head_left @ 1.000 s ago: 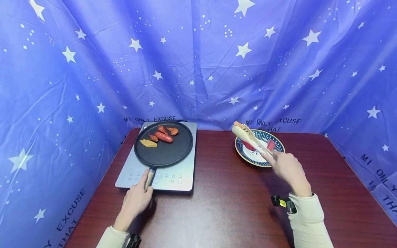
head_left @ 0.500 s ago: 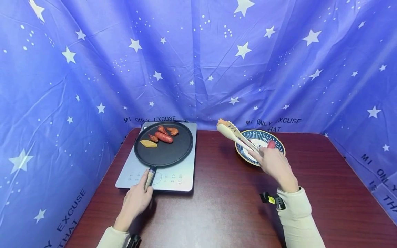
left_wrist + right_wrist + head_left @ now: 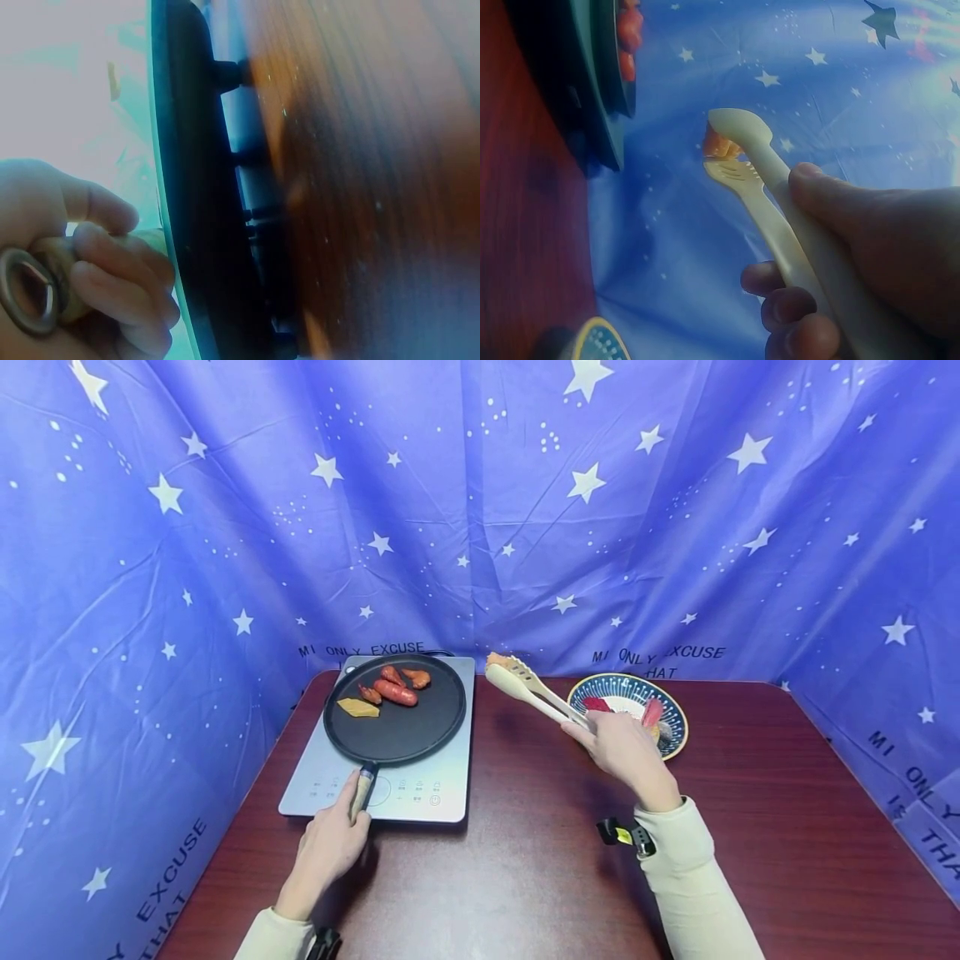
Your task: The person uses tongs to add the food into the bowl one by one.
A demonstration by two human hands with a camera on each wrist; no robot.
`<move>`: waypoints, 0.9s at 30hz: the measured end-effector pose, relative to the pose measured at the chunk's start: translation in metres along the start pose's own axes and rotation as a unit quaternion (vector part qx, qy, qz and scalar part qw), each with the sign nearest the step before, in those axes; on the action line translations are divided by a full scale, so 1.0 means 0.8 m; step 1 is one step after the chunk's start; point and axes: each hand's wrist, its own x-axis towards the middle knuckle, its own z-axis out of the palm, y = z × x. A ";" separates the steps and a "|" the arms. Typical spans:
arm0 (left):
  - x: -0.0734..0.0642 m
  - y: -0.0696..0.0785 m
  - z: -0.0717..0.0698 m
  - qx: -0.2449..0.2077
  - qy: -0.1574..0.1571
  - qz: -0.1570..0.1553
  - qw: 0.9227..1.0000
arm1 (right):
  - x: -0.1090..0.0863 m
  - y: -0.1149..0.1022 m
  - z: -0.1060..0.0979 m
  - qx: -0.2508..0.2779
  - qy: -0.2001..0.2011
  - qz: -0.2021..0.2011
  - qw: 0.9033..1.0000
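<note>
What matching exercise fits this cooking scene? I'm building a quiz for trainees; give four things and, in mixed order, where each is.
Things:
1. sausage
2. orange food piece
3. pan handle
4. patterned plate

Places:
A. on the table, beyond the right hand
B. in the left hand
C. between the tips of the tongs
D. in the black pan

Pairs: 1-D, 2-C, 3-B, 4-A
</note>
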 end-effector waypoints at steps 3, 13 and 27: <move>0.000 0.000 0.000 0.000 0.000 0.000 1.000 | 0.004 -0.009 0.005 0.011 -0.010 -0.004 1.000; -0.001 0.002 -0.002 -0.001 -0.007 -0.004 1.000 | 0.021 -0.038 0.024 0.019 -0.025 -0.020 0.999; -0.001 0.003 -0.003 0.004 -0.006 -0.002 1.000 | 0.041 -0.064 0.059 0.006 -0.041 -0.025 0.999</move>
